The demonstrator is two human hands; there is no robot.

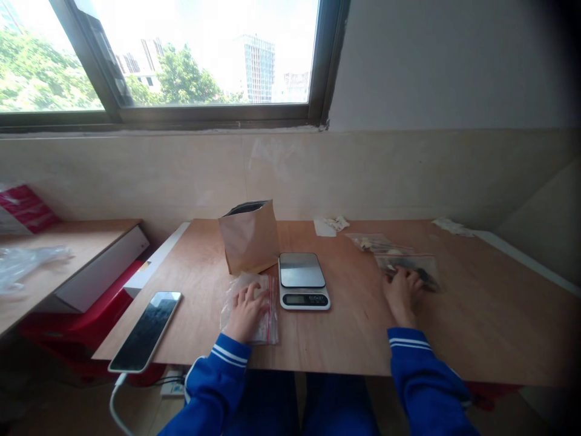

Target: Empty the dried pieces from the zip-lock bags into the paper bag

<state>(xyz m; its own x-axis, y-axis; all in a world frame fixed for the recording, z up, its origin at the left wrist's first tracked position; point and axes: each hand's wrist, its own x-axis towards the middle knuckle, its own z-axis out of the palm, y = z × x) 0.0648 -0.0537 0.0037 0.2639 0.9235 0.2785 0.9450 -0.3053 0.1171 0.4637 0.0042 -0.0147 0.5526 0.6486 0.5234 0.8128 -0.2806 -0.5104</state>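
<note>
My left hand (246, 310) lies with fingers spread on a stack of clear zip bags (271, 327) with red seal lines. My right hand (402, 293) rests on the lower part of a clear zip bag (429, 264) holding dark pieces; its fingers are bent but apart. Just behind that bag lies another zip bag (365, 242) with pale pieces inside. Between my hands stands a white kitchen scale (302, 280), its metal plate bare and its display towards me. An upright brown paper pouch (249, 236) with a dark lining stands open at the top, behind the bag stack.
A phone (146, 332) with a white cable lies at the table's left edge. Crumpled white tissue (336, 224) sits at the back, more tissue (452, 227) at the back right. A red stool (86, 321) stands between this table and another table (95, 233) bearing plastic wrap.
</note>
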